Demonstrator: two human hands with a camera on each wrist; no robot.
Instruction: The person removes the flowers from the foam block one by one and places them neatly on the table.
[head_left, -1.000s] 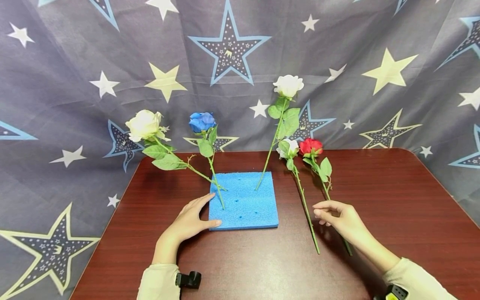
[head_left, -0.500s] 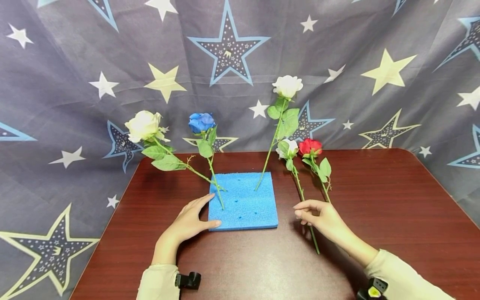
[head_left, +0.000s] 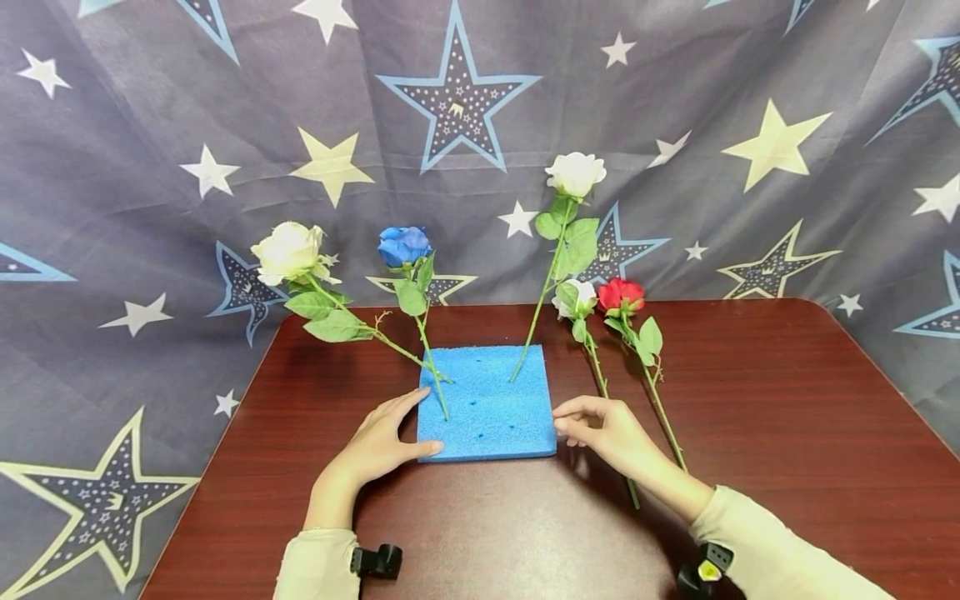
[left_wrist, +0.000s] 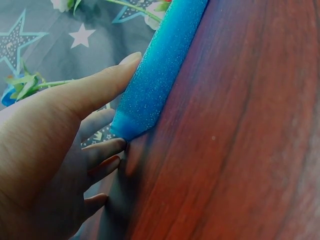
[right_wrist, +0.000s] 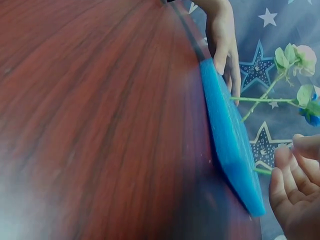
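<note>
A blue foam block [head_left: 495, 417] lies on the table with several small holes in its top. A cream rose [head_left: 288, 252], a blue rose [head_left: 403, 247] and a white rose [head_left: 576, 175] stand tilted in it. My left hand [head_left: 382, 442] rests along the block's left side, thumb at the front corner and fingers fairly straight; the left wrist view shows the thumb [left_wrist: 107, 80] against the foam. My right hand [head_left: 611, 433] is beside the block's right edge, fingers loosely bent and nothing visible between them. Whether its fingertips touch the foam I cannot tell.
On the brown table [head_left: 787, 400], right of the block, lie a smaller white rose [head_left: 576, 297] and a red rose [head_left: 621, 295], stems toward me. My right hand and forearm partly cover their stems. A grey star-patterned cloth [head_left: 480, 208] hangs behind the table.
My right hand has moved left from over the red rose's stem, across the white rose's stem, to the block's right edge. The left hand, block and roses stay in place.
</note>
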